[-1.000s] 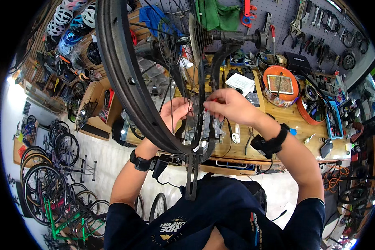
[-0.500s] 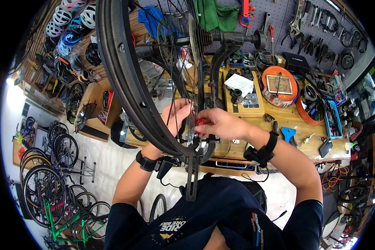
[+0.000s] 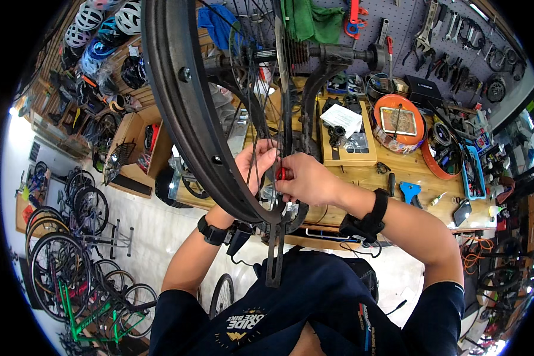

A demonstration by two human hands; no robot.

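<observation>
A bicycle wheel with a black rim [image 3: 169, 113] and thin spokes stands upright in a dark truing stand [image 3: 312, 98]. Its cassette [image 3: 299, 54] is on the far side by the axle. My right hand [image 3: 308, 178] is closed on a small red spoke wrench [image 3: 281, 173] at the spokes near the rim's lower end. Left of the spokes, my left hand [image 3: 253, 161] reaches behind the rim. Its fingers are pinched at a spoke [image 3: 256, 155], with part of the palm hidden by the rim.
On the wooden bench [image 3: 391, 210] lie a yellow box [image 3: 350, 155], an orange round container [image 3: 397, 139], a blue tool [image 3: 410, 193] and a blue tray [image 3: 474, 172]. Tools hang on the pegboard [image 3: 397, 35]. Bicycles [image 3: 71, 237] stand at left.
The rim's holes have shifted slightly nearer and to the right. My right hand has rotated a little around the spoke wrench, its wrist lower. My left hand stays at the spokes.
</observation>
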